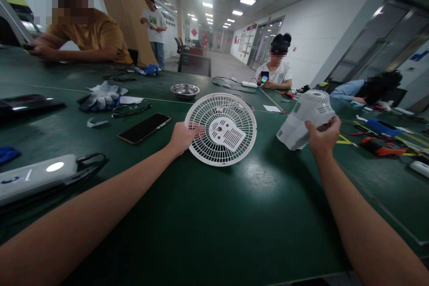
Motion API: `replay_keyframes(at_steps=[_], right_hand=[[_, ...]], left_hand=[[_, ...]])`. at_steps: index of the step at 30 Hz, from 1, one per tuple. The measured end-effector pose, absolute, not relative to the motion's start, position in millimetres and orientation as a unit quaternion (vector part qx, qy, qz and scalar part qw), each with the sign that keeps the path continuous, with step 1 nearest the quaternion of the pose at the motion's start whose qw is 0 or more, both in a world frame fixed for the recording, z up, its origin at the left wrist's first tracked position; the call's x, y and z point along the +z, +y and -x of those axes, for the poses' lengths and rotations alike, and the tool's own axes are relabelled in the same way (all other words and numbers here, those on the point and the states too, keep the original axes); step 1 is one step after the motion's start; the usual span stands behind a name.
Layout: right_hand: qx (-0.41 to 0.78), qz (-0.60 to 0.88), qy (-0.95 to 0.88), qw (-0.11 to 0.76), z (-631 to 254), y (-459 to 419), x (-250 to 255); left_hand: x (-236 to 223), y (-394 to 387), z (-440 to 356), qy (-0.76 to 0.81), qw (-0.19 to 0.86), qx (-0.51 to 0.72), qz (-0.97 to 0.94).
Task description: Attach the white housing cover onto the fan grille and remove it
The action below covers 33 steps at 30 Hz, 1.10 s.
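Fan grille [231,136], white and round, is located at 12 o'clock, tilted with its slotted hub plate facing the wearer. Left hand [182,138] grips the rim at the grille's 9 o'clock: thumb across the near face, other fingers mostly hidden behind the bars.

Vented white housing [300,118] is located at 2 o'clock, tilted, its slotted rounded end uppermost. Right hand [324,136] grasps its right side, thumb on the near face and fingers wrapped around the edge. Contact between either part and the dark green table [214,223] cannot be confirmed.

Progress, as judged from this view: both parts are picked up; they are well apart, and no connection between them is made. Fasteners at the hub plate are too small to verify. Red-handled tool [287,95], between 1 and 2 o'clock, lies on the table, in neither hand.

Surroundings: metal bowl [185,90] between 11 and 12 o'clock; smartphone [145,128] and work gloves [98,98] at 10 o'clock, gloves farther out; multimeter [384,146] between 2 and 3 o'clock.
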State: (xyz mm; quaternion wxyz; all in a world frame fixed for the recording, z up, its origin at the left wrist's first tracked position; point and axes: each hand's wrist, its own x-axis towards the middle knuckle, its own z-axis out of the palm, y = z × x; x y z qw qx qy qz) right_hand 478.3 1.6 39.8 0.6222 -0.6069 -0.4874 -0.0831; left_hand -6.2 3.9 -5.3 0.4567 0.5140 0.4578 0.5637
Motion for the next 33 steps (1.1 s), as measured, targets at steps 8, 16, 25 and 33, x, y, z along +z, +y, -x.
replay_keyframes(at_steps=[8,16,25,33], right_hand=[[-0.175,0.567,-0.486,0.642,-464,-9,50],[-0.025,0.586,-0.582,0.563,-380,-15,33],[0.077,0.715,-0.606,0.341,-348,-1,-7],[0.038,0.641,-0.641,0.42,-329,-22,13]], left_hand=[[-5,4,8,0.461,0.452,0.558,-0.52],[-7,5,7,0.457,0.459,0.557,-0.52],[-6,4,7,0.441,0.453,0.57,-0.525],[2,-4,8,0.44,0.356,0.57,-0.595]])
